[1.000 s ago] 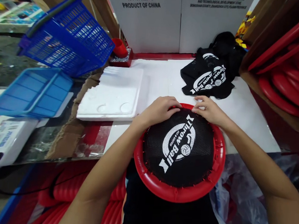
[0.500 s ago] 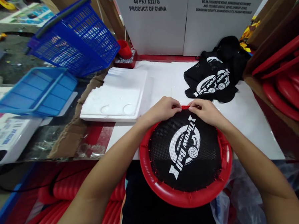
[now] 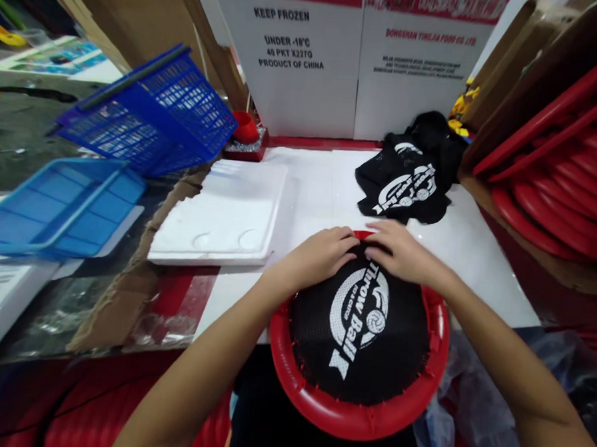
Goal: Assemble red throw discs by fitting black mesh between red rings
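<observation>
Left hand (image 3: 324,253) and right hand (image 3: 400,251), half-curled, hold the red ring (image 3: 363,422) at its far edge; tension the black mesh (image 3: 403,336) evenly.

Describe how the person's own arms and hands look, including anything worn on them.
The left hand and right hand are bare, without gloves. Both forearms are bare too, with no sleeves, watch or bracelet in view. Black clothing shows at the person's lap.
</observation>
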`<state>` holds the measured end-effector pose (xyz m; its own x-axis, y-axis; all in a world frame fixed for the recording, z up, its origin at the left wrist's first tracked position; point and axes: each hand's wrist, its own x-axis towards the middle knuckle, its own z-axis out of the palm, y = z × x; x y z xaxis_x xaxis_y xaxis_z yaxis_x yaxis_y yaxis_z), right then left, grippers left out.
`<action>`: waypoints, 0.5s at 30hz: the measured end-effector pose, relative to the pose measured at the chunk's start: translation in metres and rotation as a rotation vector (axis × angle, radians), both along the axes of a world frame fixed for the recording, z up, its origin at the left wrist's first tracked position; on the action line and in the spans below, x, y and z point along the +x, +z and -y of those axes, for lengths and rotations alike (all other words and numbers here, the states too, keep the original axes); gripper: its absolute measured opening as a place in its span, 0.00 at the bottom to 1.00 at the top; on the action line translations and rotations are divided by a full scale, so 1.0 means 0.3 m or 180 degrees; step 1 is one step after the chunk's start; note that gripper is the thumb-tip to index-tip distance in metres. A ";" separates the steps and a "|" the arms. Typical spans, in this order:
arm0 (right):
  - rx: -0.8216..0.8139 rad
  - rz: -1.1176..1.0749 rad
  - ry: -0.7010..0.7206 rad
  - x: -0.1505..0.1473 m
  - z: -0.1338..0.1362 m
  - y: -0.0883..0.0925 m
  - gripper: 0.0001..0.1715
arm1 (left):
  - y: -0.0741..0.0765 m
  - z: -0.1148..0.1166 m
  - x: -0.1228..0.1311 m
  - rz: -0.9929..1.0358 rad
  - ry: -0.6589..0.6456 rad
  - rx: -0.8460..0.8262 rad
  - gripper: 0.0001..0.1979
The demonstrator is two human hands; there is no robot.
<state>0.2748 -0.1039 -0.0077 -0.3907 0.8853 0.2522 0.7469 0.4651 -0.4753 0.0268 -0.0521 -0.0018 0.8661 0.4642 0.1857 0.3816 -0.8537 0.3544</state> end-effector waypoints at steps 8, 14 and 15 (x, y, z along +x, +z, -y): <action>-0.0218 0.0197 0.0060 0.029 0.042 -0.027 0.20 | -0.009 -0.019 0.059 -0.0372 0.0225 0.0259 0.17; 0.0920 -0.0761 -0.1977 0.384 0.015 0.204 0.23 | 0.071 0.061 0.018 0.0093 0.0433 0.0153 0.20; 0.1232 -0.0995 -0.2531 0.459 -0.003 0.253 0.23 | 0.058 0.097 0.014 0.0064 0.0363 0.0025 0.23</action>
<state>0.4126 -0.1028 0.0681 0.4283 0.6958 0.5766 0.7780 0.0406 -0.6269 0.0310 -0.0811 0.0154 0.8037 0.5581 0.2066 0.4693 -0.8079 0.3565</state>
